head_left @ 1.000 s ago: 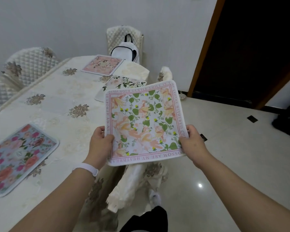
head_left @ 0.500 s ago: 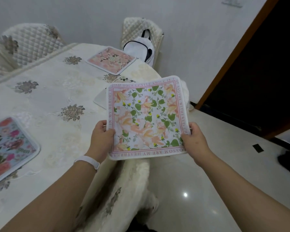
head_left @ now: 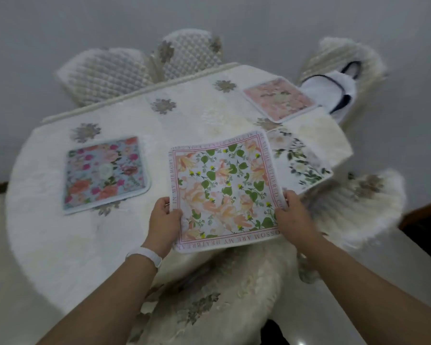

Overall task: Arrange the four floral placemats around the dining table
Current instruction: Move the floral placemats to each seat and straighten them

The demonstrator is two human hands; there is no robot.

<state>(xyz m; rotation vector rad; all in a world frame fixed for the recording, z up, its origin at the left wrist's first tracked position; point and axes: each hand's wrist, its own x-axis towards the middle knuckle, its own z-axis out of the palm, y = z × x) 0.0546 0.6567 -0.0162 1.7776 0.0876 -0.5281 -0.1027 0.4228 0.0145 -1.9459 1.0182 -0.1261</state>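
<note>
Your left hand (head_left: 163,217) and right hand (head_left: 294,215) grip opposite edges of the peach-flowered placemat (head_left: 224,190). It is held over the tabletop (head_left: 55,235) between your hands.

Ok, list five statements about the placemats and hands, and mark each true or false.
1. The left hand and right hand both hold the peach-and-green placemat. True.
2. A blue placemat, pink placemat and white placemat lie on the table. True.
3. The blue placemat lies right of the held one. False: it lies to its left.
4. The wristband is on the right wrist. False: the wristband is on the left wrist.
5. A backpack sits on the chair beyond the pink placemat. True.
</note>
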